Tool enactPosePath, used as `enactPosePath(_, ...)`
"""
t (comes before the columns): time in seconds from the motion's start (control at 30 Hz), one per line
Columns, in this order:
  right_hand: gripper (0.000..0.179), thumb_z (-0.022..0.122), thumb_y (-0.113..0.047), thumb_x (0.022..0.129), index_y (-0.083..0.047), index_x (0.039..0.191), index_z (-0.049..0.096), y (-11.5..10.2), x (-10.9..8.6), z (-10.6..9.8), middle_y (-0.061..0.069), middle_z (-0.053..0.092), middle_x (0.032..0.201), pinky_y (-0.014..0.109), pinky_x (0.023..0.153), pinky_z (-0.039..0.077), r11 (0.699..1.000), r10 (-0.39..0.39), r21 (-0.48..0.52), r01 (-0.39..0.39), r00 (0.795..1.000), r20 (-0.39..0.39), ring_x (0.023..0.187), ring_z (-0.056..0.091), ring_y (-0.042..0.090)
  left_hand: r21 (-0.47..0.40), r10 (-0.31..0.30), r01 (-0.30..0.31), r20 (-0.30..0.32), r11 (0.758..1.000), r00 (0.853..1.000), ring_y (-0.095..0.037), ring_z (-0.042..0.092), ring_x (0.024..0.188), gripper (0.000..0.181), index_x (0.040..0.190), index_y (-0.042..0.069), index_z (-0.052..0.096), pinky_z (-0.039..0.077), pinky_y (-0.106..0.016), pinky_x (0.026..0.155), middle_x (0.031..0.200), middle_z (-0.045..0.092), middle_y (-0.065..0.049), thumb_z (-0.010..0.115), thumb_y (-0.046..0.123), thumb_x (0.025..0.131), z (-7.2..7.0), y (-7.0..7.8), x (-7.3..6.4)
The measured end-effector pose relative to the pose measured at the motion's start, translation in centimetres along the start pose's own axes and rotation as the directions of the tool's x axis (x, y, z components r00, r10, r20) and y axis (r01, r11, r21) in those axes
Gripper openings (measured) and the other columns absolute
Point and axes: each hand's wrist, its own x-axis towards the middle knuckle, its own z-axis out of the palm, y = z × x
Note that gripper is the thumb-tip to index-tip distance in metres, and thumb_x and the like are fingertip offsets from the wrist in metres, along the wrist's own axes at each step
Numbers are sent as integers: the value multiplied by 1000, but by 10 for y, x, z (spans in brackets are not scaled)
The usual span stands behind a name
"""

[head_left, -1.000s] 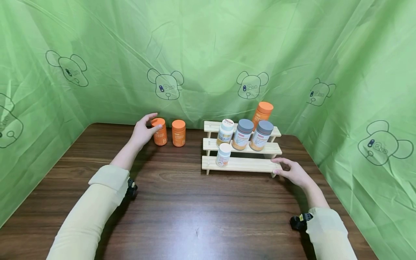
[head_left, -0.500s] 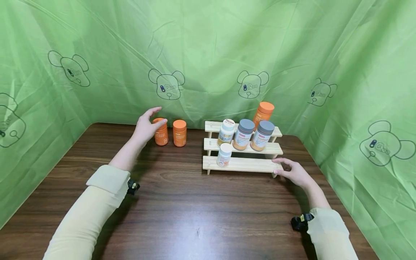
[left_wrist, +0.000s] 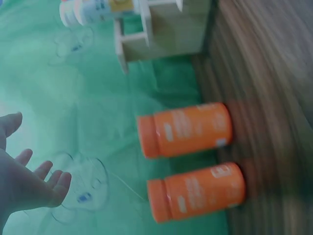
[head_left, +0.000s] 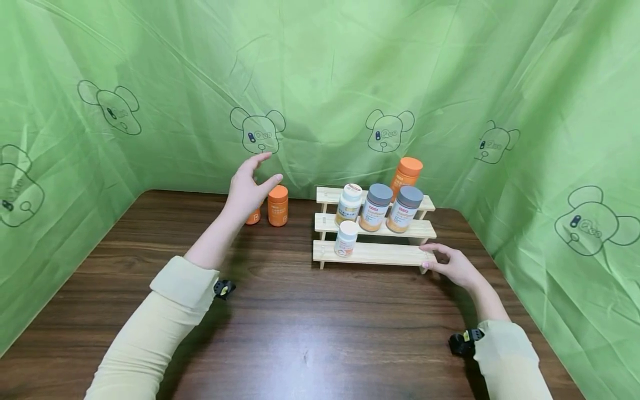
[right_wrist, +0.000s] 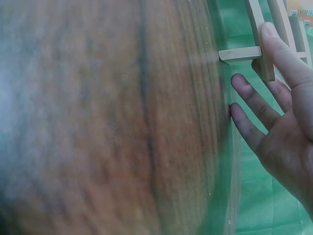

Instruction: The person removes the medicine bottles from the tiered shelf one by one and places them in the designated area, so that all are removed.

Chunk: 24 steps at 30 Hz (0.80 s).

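Observation:
My left hand [head_left: 247, 189], fingers spread and holding nothing, hovers over two upright orange bottles on the table. It partly hides the left orange bottle [head_left: 253, 217] in the head view; the right orange bottle [head_left: 278, 206] stands just beyond the thumb. Both bottles show whole and apart from the hand in the left wrist view. My right hand [head_left: 454, 268] pinches the right end of the lowest step of a three-step wooden rack [head_left: 387, 254]. In the right wrist view the thumb [right_wrist: 276, 46] lies on the step's face, with a finger behind it.
On the rack stand a small white bottle [head_left: 346, 239] below, a white bottle with a gold label [head_left: 348, 204] and two grey-capped bottles [head_left: 376, 208] in the middle, and an orange bottle [head_left: 406, 173] on top. A green curtain [head_left: 320, 83] surrounds the brown table [head_left: 280, 311].
My left hand has risen off the left orange bottle and moved right, towards the other one. The right hand keeps its grip on the rack, and the bottles stand where they were.

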Motion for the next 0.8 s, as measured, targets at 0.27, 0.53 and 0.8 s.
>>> enactPosePath(0.27, 45, 70, -19, 86, -3, 127, 57, -27, -8, -3, 20, 58, 119, 24, 62, 46, 1000, -6, 5, 6, 1000, -3, 75, 55, 14, 12, 82, -82, -13, 997, 997, -21, 40, 130, 57, 137, 21, 48, 29, -46, 108, 141, 47, 0, 68, 35, 86, 24, 34, -6)
enactPosePath(0.53, 45, 69, -17, 86, -1, 127, 56, -38, -11, -4, 20, 61, 109, 24, 60, 46, 1000, -13, 4, 13, 1000, 5, 70, 55, 15, -28, 97, -97, -3, 995, 995, -19, 41, 129, 56, 137, 21, 48, 31, -42, 108, 141, 47, 1, 68, 34, 86, 57, 58, -10)
enactPosePath(0.8, 45, 69, -16, 87, 0, 127, 56, -38, -12, -4, 15, 62, 79, 25, 57, 45, 999, -6, 32, 6, 1000, 7, 63, 57, 31, -110, 95, -90, 37, 990, 995, -16, 41, 131, 56, 137, 22, 48, 32, -39, 109, 141, 47, 3, 68, 35, 87, 89, 88, -11)
